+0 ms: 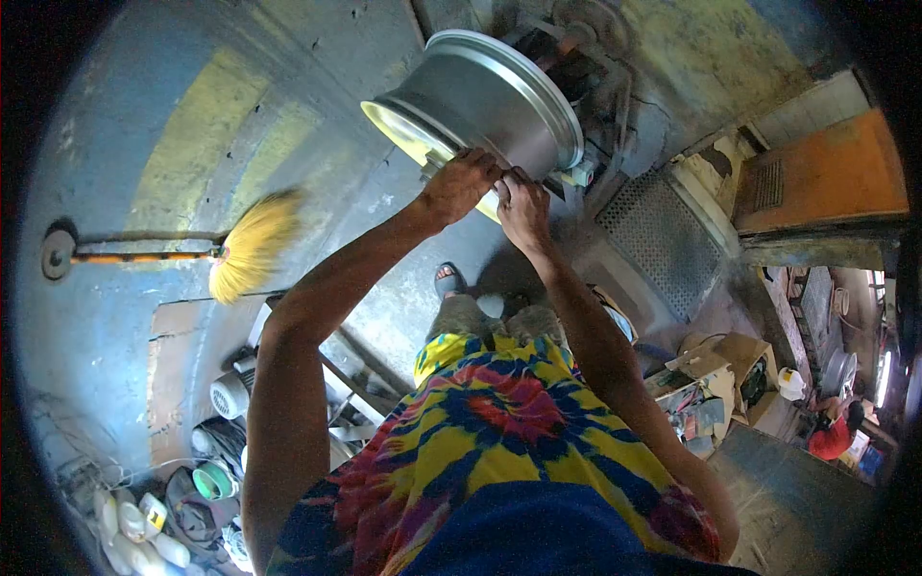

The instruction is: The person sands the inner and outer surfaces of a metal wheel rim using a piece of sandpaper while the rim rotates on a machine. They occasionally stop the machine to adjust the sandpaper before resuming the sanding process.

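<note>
Overhead, a silver alloy wheel rim [485, 101] sits on its side on what appears to be a machine spindle [576, 43], its open face turned toward the person and its barrel running back to the machinery behind. That mounting carries the rim's weight, which leaves both hands free for close work at the lower lip rather than for support.

Left hand [459, 184] is laid over the near edge of the rim, fingers curled onto the lip; its grip is closed lightly on that edge, apparently to steady it. Right hand [523, 206] is pressed just beside it, touching the same edge. Whether its grip pinches a small item or only the metal cannot be told, as the fingertips are hidden against the rim.

Both arms are stretched forward, and the person's sandalled foot [448, 279] is planted on the floor directly below the rim.

A yellow-bristled broom [252, 245] hangs against the blue wall [115, 125], well apart to the left. Bottles and cans [144, 523] are heaped on the floor at lower left. Open cardboard boxes [720, 370] stand at right, near a perforated metal panel [658, 235].
</note>
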A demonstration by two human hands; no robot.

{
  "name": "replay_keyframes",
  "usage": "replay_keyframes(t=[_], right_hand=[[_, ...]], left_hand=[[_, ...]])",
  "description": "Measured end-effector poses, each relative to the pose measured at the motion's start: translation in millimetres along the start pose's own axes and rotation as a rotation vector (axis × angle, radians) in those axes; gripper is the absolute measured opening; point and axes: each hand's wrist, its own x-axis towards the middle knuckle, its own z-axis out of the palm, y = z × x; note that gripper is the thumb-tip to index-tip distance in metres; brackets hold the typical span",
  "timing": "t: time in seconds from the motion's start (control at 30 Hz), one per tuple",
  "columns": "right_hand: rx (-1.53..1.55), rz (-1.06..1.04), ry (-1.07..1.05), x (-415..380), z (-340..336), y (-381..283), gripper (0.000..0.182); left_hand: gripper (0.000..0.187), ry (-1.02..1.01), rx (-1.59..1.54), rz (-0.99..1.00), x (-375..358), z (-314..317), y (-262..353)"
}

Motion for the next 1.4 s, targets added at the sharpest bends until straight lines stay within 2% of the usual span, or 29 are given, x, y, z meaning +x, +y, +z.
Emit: replay_keyframes(t=[0.17, 0.27, 0.33, 0.37, 0.43, 0.53, 0.67, 0.73, 0.87, 0.93, 1.07, 1.13, 1.2, 1.27, 1.33, 1.4], right_hand=[[-0.023, 0.019, 0.004, -3, 7, 5, 0.014], [0.009, -0.076, 0.078, 5, 9, 4, 0.016], [0.21, -0.008, 0.147, 5, 19, 3, 0.022], [0.211, -0.009, 0.148, 5, 20, 7, 0.022], [-0.03, -0.046, 0.002, 6, 8, 8, 0.021], [-0.038, -0.042, 0.024, 1, 6, 5, 0.02], [0.006, -0.008, 0.007, 0, 1, 2, 0.018], [0.02, -0.059, 0.082, 0, 3, 1, 0.016], [-0.006, -0.033, 0.05, 4, 4, -7, 0.013], [0.023, -0.055, 0.085, 6, 4, -9, 0.013], [-0.046, -0.103, 0.092, 17, 8, -3, 0.015], [0.074, -0.107, -0.059, 31, 0, -6, 0.016], [0.087, -0.137, -0.049, 46, -1, -7, 0.015], [0.159, -0.287, -0.085, 63, -2, -13, 0.014], [0.162, -0.263, -0.087, 70, 0, -26, 0.013], [0.067, -0.159, -0.2, 80, -1, -42, 0.017]], left_hand=[[0.035, -0.08, 0.03, 0.015, 0, -1, -1], [0.036, -0.054, -0.07, -0.005, 0, 0, -7], [0.037, -0.015, -0.022, 0.019, -4, -7, -7], [0.037, -0.015, -0.02, 0.019, -4, -6, -6], [0.036, 0.079, 0.04, 0.023, -2, -3, -3], [0.034, -0.02, -0.002, -0.003, -3, -2, -1], [0.033, -0.024, 0.013, 0.044, 1, 3, -4], [0.034, -0.1, 0.012, 0.005, 2, 2, -3], [0.034, 0.02, -0.004, -0.002, -4, 2, -8], [0.033, 0.113, 0.08, 0.055, -4, 8, -15], [0.03, 0.038, -0.011, 0.039, -5, -2, -28], [0.03, -0.058, -0.175, -0.04, -4, -13, -38], [0.032, 0.01, -0.223, 0.003, -5, -20, -53], [0.035, -0.119, -0.274, -0.073, -4, -37, -68], [0.036, -0.094, -0.285, -0.017, -11, -39, -84], [0.039, -0.019, -0.309, 0.028, -19, -41, -100]])
